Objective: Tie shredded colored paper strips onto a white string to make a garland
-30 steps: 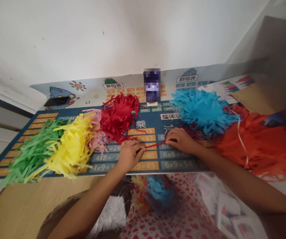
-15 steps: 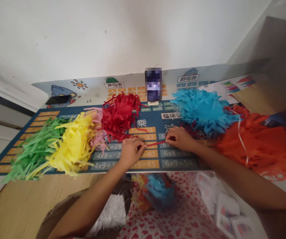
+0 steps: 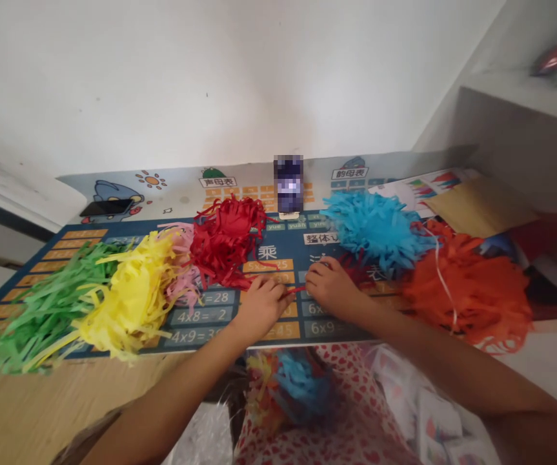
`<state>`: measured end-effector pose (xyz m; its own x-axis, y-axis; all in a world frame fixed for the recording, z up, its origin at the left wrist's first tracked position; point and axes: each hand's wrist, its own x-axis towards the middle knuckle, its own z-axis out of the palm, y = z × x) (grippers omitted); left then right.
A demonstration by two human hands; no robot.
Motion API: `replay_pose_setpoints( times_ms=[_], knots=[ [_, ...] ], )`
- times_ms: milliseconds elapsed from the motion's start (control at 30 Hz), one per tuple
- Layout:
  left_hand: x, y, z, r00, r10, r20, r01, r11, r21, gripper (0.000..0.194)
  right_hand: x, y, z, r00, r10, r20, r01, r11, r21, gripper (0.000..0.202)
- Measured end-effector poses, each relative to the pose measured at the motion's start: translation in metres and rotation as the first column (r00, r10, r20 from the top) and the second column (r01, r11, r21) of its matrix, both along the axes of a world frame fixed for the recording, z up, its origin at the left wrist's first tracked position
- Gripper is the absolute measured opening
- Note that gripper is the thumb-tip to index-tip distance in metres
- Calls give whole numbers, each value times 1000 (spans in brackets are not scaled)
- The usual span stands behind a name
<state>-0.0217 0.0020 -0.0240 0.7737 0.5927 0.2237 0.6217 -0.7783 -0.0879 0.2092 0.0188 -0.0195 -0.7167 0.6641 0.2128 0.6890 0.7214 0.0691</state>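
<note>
My left hand (image 3: 263,305) and my right hand (image 3: 331,289) are both low over the table mat, a short gap apart. A thin red paper strip (image 3: 298,290) runs between them, its ends pinched in my closed fingers. Just beyond my left hand lies a fluffy red fringed paper bundle (image 3: 232,236); more red strips lead from it to that hand. Some dark red strips (image 3: 353,268) show behind my right wrist. A blue fringed paper bundle (image 3: 377,226) lies beyond my right forearm. How the strip continues inside my fingers is hidden.
Left are green (image 3: 60,297), yellow (image 3: 135,290) and pink (image 3: 184,284) fringed bundles. An orange bundle (image 3: 472,290) with a white cord (image 3: 443,278) lies right, before a tan envelope (image 3: 476,205). One phone (image 3: 288,184) stands at the wall; another (image 3: 107,207) lies left. Colored fringe (image 3: 297,381) is on my lap.
My hands are closer together, and the stretch of red strip showing between them is shorter. The whole view has shifted slightly, showing more of the shelf at right.
</note>
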Motion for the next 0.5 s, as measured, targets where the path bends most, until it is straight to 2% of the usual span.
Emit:
replay_pose_setpoints(
  times_ms=[100,267,500],
  knots=[
    [4,0,3,999,-18,-44,20,998,57,23,-3,-3,3,997,5,78,-7,999,31,20],
    [10,1,2,999,30,-38,-26,995,94,19,-4,-2,5,997,-16,73,14,1000,23,20],
    [16,2,6,997,45,63,-46,999,9,16,-18,2,0,989,131,74,-133,991,30,23]
  ],
)
